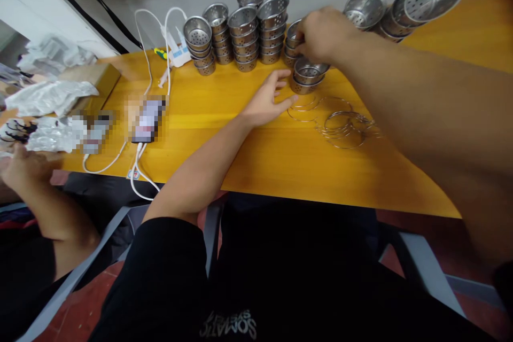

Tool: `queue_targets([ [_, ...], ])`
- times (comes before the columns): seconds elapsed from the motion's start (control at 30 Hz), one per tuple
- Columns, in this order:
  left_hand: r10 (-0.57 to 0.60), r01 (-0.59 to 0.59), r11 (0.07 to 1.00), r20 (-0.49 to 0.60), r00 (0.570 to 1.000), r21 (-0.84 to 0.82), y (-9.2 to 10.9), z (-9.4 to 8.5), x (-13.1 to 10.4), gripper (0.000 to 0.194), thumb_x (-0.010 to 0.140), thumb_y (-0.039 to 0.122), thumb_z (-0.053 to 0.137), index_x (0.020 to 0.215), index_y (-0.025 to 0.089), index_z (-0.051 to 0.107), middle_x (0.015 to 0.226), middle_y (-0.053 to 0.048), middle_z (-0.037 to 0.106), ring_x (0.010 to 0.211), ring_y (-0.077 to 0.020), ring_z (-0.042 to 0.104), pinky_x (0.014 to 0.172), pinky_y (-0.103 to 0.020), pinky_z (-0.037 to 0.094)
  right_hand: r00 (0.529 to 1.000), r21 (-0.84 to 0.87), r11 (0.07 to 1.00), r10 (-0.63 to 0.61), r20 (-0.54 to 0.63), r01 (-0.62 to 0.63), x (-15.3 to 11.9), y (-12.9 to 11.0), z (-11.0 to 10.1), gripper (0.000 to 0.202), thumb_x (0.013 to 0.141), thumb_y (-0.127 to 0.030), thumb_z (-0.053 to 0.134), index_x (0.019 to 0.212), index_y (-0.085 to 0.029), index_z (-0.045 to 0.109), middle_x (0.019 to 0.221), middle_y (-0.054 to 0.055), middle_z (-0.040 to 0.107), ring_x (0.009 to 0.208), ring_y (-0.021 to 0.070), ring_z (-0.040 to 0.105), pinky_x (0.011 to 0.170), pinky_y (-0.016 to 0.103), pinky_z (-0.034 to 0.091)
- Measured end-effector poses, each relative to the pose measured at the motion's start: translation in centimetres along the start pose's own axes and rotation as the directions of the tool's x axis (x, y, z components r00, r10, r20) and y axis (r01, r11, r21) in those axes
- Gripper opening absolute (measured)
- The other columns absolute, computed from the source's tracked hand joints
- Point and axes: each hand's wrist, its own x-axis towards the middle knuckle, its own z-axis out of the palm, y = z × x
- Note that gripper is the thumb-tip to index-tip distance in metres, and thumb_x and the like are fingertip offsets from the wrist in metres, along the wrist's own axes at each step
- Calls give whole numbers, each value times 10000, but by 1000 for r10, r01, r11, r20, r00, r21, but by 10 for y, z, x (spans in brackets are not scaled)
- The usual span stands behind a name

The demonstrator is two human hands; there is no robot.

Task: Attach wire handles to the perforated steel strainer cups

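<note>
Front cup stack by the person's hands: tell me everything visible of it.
The front cup stack looks like shiny metal, with two round rims visible, one cup sitting in the other, and small holes. It stands upright, open end up, on the yellow table, behind wire rings. The left hand is open at its side; the right hand overlaps its far edge in view. Whether either touches it is unclear.

- Cups (pixel 243 37): shiny, smooth metal
- Wire rings (pixel 340 128): glossy, bare metal
- Surface (pixel 296 165): smooth wood, softly glossy
- Bag (pixel 58 134): crinkled, glossy clear plastic
- Sleeve (pixel 170 248): plain matt cloth
</note>
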Motion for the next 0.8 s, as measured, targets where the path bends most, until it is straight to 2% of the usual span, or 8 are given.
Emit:
queue_targets([
  [0.17, 3, -3, 1000, -3, 1000, 5, 3, -2, -1, 790, 1050, 569, 800, 1696, 271, 456, 1915, -194, 503, 1746, -406, 582, 1444, -628, 546, 1000, 74, 997, -1, -23, 3, -5, 1, -9, 308, 990, -369, 1066, 1145, -121, 971, 1061, 151, 914, 995, 271, 846, 1063, 484, 702],
  [0.43, -16, 16, 1000, -23, 1000, -9, 1, -4, 0, 909, 1054, 652, 787, 1775, 294, 365, 1991, -216, 378, 1790, -417, 517, 1434, -638, 531, 996, 172, 985, 48, -74, -34, -25, -16, -26, 282, 1002, -330, 1031, 1201, -139, 971, 1114, 159, 915, 1097, 317, 852, 1105, 526, 699],
  [0.63, -30, 38, 999, -170, 985, 39, -24, -7, 14, 1082, 1102, 802, 661, 1905, 339, 102, 2050, -197, 211, 1883, -439, 365, 1484, -673, 437, 988, 239, 971, 53, -149, -16, -63, -37, -55, 285, 1048, -337, 945, 1286, -180, 942, 1203, 131, 913, 1136, 347, 862, 1166, 562, 689],
  [0.73, -8, 23, 998, -280, 960, 52, -29, -12, 18, 1212, 1057, 897, 665, 1928, 352, 22, 2050, -185, 203, 1908, -438, 313, 1534, -674, 376, 981, 278, 961, 36, -188, 18, -85, -52, -66, 290, 1073, -381, 926, 1293, -193, 928, 1192, 118, 897, 1069, 319, 848, 1107, 499, 698],
  [0.8, 30, -12, 998, -344, 939, 56, -24, -16, 18, 1303, 1008, 943, 706, 1942, 369, 3, 2046, -159, 234, 1909, -427, 317, 1574, -654, 335, 975, 326, 943, 1, -223, 74, -97, -63, -70, 273, 1075, -410, 931, 1269, -218, 918, 1175, 99, 882, 1033, 303, 827, 1066, 469, 689],
])
